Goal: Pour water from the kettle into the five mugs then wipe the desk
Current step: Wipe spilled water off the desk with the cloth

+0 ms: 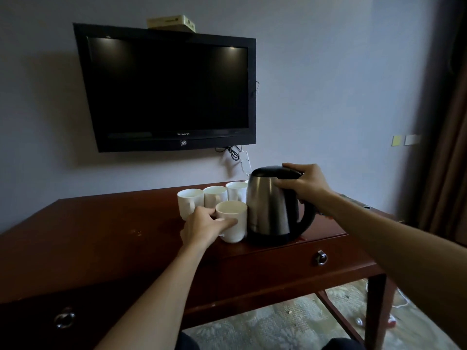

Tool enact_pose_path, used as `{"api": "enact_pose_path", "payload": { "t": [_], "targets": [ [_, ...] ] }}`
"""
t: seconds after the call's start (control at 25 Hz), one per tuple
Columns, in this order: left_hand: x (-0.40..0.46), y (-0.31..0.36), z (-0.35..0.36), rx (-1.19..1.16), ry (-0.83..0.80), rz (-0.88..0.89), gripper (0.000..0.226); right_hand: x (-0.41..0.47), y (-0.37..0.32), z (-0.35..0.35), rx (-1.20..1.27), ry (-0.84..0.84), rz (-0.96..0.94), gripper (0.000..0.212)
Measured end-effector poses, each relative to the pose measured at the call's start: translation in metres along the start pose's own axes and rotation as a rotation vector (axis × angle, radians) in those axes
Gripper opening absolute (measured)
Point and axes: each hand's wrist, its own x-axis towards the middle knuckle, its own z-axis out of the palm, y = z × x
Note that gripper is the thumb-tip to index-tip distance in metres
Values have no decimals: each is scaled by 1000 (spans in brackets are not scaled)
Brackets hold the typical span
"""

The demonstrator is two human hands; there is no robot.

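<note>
A steel kettle (267,205) with a black lid and handle stands on the dark wooden desk (101,236), near its front edge. My right hand (303,184) grips the top of the kettle's handle. Just left of the kettle stands a white mug (233,223); my left hand (204,224) holds it, fingers curled round its side. Three more white mugs (214,195) stand in a row behind it. A sliver of another white mug shows behind the kettle's top left.
A black television (166,89) hangs on the wall above the desk, with cables (235,151) dangling below it. The desk has drawers with ring pulls (321,257). A brown curtain (449,147) hangs at the right. Small wet spots (137,232) lie on the desk's left half.
</note>
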Motion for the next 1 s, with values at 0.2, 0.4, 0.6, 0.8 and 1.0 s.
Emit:
{"api": "enact_pose_path", "payload": {
  "t": [0.2,0.4,0.6,0.8,1.0],
  "targets": [
    [-11,10,0,61,51,-43,44,-11,8,1,-32,20,-71,46],
    [-21,14,2,86,110,-89,43,-7,10,2,-34,28,-56,63],
    [-32,5,-14,119,217,-152,42,-6,12,3,10,27,-36,68],
    [-32,-17,-38,171,323,-216,56,-7,12,2,-15,49,-31,65],
    [-23,-36,-58,197,403,-272,56,-7,12,3,21,53,-30,68]
  ]
}}
